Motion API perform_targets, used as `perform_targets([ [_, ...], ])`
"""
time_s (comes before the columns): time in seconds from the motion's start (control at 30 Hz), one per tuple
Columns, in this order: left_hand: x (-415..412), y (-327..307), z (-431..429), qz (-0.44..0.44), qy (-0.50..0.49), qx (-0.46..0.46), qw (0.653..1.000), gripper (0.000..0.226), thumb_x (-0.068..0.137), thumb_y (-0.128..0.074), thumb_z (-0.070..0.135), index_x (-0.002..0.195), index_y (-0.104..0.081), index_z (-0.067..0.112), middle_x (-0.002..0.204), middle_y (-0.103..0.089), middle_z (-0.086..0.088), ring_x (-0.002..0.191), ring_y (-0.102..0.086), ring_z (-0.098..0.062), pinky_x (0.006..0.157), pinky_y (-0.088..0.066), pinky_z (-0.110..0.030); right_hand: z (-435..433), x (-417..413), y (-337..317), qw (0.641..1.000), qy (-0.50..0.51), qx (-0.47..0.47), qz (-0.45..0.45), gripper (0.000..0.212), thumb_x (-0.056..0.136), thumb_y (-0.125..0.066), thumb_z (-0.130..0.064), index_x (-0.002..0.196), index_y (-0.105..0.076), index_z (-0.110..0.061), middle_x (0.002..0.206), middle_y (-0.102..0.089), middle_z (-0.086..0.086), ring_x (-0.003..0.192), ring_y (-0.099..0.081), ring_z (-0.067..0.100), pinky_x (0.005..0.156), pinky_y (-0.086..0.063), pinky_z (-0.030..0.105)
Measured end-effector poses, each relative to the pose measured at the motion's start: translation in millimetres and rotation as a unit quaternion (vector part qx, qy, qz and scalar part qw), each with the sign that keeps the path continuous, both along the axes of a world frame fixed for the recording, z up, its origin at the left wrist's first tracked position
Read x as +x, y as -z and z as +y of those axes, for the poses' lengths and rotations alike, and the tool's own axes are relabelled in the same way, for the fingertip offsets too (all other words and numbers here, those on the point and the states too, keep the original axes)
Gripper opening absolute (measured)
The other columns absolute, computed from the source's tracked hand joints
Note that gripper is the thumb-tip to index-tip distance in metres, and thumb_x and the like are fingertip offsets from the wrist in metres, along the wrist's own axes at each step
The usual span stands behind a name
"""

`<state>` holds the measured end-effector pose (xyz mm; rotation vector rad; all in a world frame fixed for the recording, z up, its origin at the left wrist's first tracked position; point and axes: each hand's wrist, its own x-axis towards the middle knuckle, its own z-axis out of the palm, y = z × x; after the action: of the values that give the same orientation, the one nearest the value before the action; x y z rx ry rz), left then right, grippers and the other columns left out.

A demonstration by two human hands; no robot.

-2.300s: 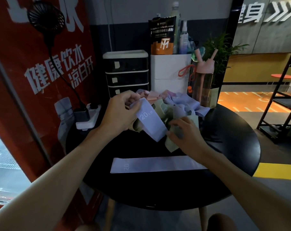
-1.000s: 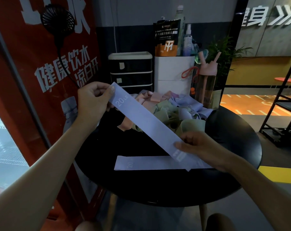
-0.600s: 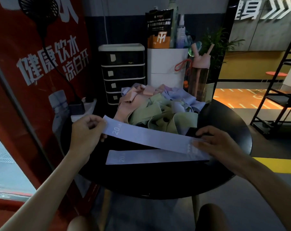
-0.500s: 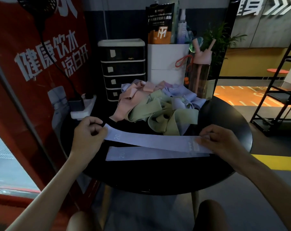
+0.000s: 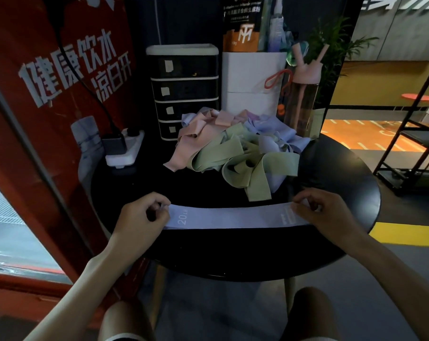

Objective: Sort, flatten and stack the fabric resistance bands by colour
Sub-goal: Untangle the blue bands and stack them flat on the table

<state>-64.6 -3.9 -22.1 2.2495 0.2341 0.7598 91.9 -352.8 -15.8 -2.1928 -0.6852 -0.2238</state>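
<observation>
A lavender band (image 5: 233, 216) marked "20 LB" lies stretched flat across the near part of the round black table (image 5: 233, 252). It covers the first lavender band, which is hidden beneath it. My left hand (image 5: 141, 219) pinches its left end and my right hand (image 5: 324, 211) pinches its right end. Behind them sits a tangled heap of bands: pink (image 5: 191, 143) at the left, green (image 5: 248, 166) in the middle, lavender (image 5: 272, 130) at the back right.
At the table's back stand a black drawer unit (image 5: 184, 89), a white box (image 5: 252, 82) and a pink-lidded bottle (image 5: 304, 99). A white power strip (image 5: 125, 150) lies at the left. A red wall panel (image 5: 48, 94) is close on the left; a black rack (image 5: 415, 134) stands on the right.
The lavender band, pulled from the heap and stretched between both hands, came down onto the flat lavender band on the table and now covers it.
</observation>
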Motion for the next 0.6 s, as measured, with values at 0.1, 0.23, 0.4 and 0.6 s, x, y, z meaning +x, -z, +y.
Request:
perform_targets([
  [0.1,1,1,2,0.022,0.009,0.056,0.998,0.023,0.085,-0.071,0.007,0.080,-0.068,0.029,0.077,-0.056,0.000,0.076,-0.055,-0.014,0.068,-0.041,-0.015,-2,3,1,0.999,-0.003,-0.039,-0.006,0.023,0.084,-0.074,-0.017,0.085,-0.063,-0.037,0.084,-0.060,-0.004,0.070,-0.053,0.006,0.064,-0.039,0.015],
  [0.23,-1,1,13,0.079,0.110,0.073,0.988,0.023,0.076,-0.075,0.047,0.098,-0.068,0.043,0.118,-0.048,0.018,0.117,-0.046,-0.003,0.099,-0.032,-0.016,-12,4,-3,0.992,-0.056,-0.113,0.000,0.031,0.072,-0.071,-0.052,0.101,-0.059,-0.049,0.117,-0.048,-0.016,0.111,-0.047,0.006,0.094,-0.036,0.024],
  [0.4,1,-1,21,0.110,0.177,0.092,0.974,0.042,0.068,-0.067,0.073,0.103,-0.069,0.050,0.124,-0.056,0.025,0.123,-0.049,-0.002,0.109,-0.034,-0.050,-20,1,-7,0.984,-0.117,-0.133,0.018,0.035,0.072,-0.080,-0.043,0.104,-0.064,-0.044,0.119,-0.057,-0.020,0.115,-0.047,-0.008,0.100,-0.035,0.021],
  [0.6,5,1,22,0.090,0.182,0.072,0.976,0.033,0.073,-0.065,0.064,0.102,-0.070,0.050,0.120,-0.060,0.023,0.118,-0.051,-0.005,0.106,-0.037,-0.054,-23,2,-9,0.986,-0.114,-0.121,0.008,0.030,0.077,-0.080,-0.023,0.104,-0.069,-0.028,0.111,-0.063,-0.009,0.106,-0.054,-0.001,0.084,-0.038,0.004],
])
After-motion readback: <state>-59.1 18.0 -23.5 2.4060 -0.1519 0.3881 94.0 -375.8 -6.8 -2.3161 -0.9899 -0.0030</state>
